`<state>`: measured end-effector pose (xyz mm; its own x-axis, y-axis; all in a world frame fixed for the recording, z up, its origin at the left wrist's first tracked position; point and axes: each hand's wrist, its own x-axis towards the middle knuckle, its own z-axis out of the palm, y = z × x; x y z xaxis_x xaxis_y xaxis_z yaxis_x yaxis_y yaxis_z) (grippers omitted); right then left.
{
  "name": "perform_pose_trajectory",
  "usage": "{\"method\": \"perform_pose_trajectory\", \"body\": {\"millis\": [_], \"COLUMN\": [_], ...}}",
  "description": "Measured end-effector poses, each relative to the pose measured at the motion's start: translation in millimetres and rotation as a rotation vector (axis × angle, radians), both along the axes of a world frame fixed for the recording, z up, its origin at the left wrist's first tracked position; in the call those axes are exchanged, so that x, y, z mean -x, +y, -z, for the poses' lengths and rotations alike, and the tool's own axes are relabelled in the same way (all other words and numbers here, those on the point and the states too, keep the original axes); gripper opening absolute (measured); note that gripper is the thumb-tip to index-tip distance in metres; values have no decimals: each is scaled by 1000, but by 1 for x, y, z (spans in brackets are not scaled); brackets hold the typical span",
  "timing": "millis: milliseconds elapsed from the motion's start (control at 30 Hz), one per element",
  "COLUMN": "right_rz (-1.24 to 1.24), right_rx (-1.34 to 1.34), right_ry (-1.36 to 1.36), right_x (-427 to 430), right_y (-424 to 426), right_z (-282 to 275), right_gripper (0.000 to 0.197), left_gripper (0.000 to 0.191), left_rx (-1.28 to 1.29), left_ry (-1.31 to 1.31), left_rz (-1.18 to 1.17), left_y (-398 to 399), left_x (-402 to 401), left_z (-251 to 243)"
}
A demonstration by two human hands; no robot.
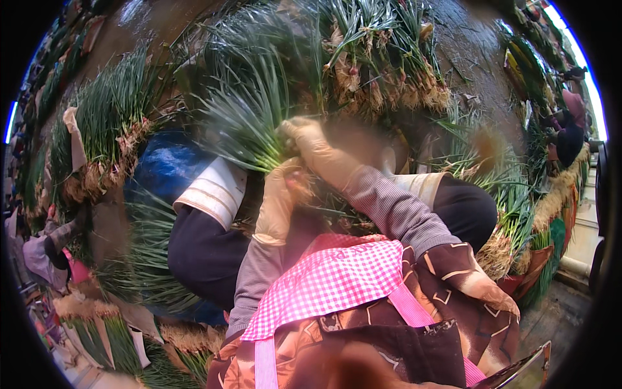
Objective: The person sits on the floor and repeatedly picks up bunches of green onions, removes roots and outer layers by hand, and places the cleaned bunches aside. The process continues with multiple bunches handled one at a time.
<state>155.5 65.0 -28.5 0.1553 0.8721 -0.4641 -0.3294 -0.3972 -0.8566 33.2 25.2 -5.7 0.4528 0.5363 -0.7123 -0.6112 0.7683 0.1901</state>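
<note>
A bunch of spring onions (255, 131) lies across my two gloved hands, its long green leaves fanned up and to the left. My left hand (279, 194) is closed around the pale lower stems, near the reddish bulbs and stringy roots (301, 187). Just above it, my right hand (306, 138) wraps the stems from the right side, its fingertips partly hidden by the bunch. Both hands wear cream rubber gloves. The bunch is held between my knees, over loose leaves and debris, in front of my pink checked apron (330, 277).
More rooted onion bunches lie ahead (388, 73), at the left (109, 131) and at the right (510, 214). A blue plastic sheet (167, 160) is beside my white left boot (214, 192). Other people crouch at the far left (46, 257) and far right (571, 131). The floor (478, 53) looks wet.
</note>
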Motion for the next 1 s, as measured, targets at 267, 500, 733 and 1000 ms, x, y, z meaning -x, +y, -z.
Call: {"method": "perform_pose_trajectory", "body": {"millis": [267, 500, 733, 1000], "right_rz": [19, -956, -355, -171], "right_rx": [93, -23, 256, -23], "right_ry": [-451, -1215, -681, 28], "right_x": [-2, -105, -93, -77], "right_y": [16, 9, 25, -17], "right_z": [92, 26, 45, 5], "right_gripper": [27, 42, 35, 22], "left_gripper": [5, 13, 16, 13], "left_rx": [-18, -86, -124, -19], "left_ry": [172, 123, 203, 9], "left_rz": [102, -40, -37, 93], "left_y": [-6, 14, 7, 11], "left_x": [2, 34, 16, 19], "left_z": [-14, -12, -4, -13]}}
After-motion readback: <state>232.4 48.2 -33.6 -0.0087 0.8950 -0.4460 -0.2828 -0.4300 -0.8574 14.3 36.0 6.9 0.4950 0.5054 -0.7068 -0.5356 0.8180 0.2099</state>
